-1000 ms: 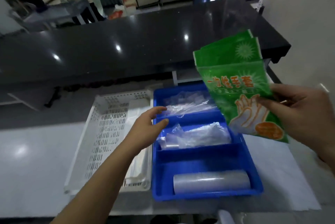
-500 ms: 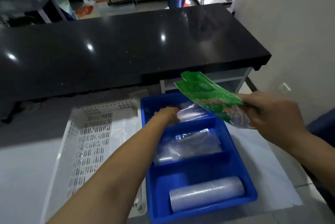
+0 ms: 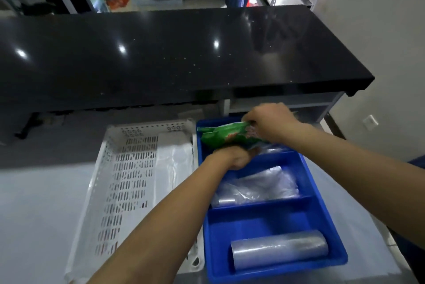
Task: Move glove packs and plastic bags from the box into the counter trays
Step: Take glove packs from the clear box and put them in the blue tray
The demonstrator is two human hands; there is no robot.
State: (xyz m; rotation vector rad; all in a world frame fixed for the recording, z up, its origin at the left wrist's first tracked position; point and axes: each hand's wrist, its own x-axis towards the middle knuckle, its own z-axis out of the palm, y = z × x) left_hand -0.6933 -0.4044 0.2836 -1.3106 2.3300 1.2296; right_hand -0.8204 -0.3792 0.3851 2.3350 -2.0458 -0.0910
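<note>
A green glove pack [image 3: 226,136] lies low in the far compartment of the blue divided tray [image 3: 308,182]. My right hand [image 3: 269,120] pinches the pack's right end from above. My left hand [image 3: 236,157] sits in the same compartment just under the pack, fingers curled on the clear plastic bags [image 3: 276,149] there; how much it holds is hidden. The middle compartment holds crumpled clear bags [image 3: 257,189]. A roll of clear bags [image 3: 279,250] lies in the near compartment. The box is not in view.
A white perforated tray [image 3: 124,182] with a flat white bag [image 3: 173,164] stands left of the blue tray, both on a white counter. A raised black countertop [image 3: 172,53] runs across behind them. A wall is at the right.
My right hand has lowered the green pack from mid-air into the blue tray's far compartment. My left hand has gone from the tray's edge into that compartment, under the pack.
</note>
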